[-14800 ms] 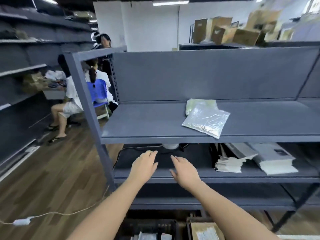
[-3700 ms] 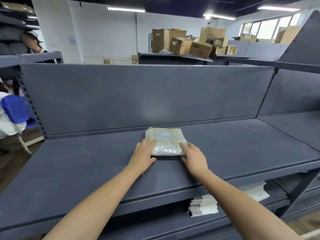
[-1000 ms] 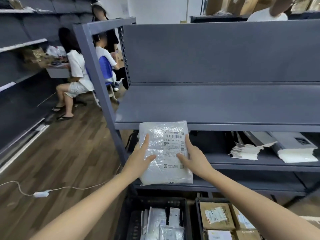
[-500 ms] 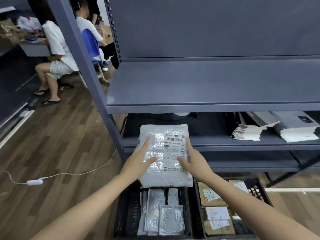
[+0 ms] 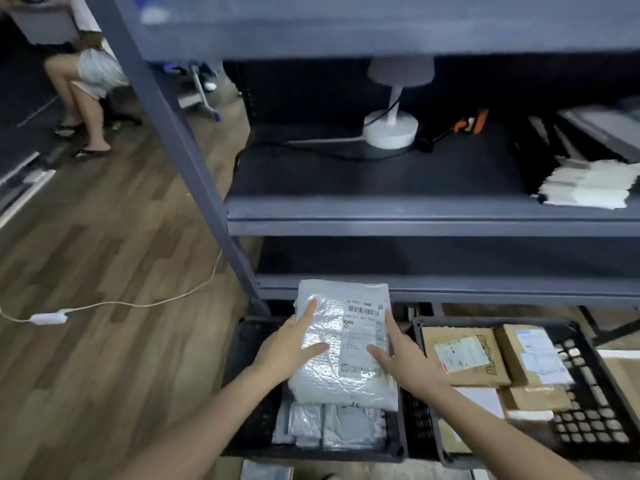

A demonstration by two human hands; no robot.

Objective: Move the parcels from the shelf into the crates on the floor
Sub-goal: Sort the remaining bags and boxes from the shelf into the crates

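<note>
A silvery bubble-wrap parcel with a white barcode label is held between both hands just above the left black crate on the floor. My left hand grips its left edge, thumb on top. My right hand grips its right edge, thumb on the label. Several grey bagged parcels lie in that crate under it. The right black crate holds several cardboard boxes. The grey shelf unit rises behind the crates.
On the middle shelf stand a white lamp base, an orange tool and stacked white papers. A white cable with a switch crosses the wooden floor on the left. A seated person's legs are at far left.
Both hands have carried the parcel down from shelf height to just above the left crate. My view has tilted down toward the floor crates.
</note>
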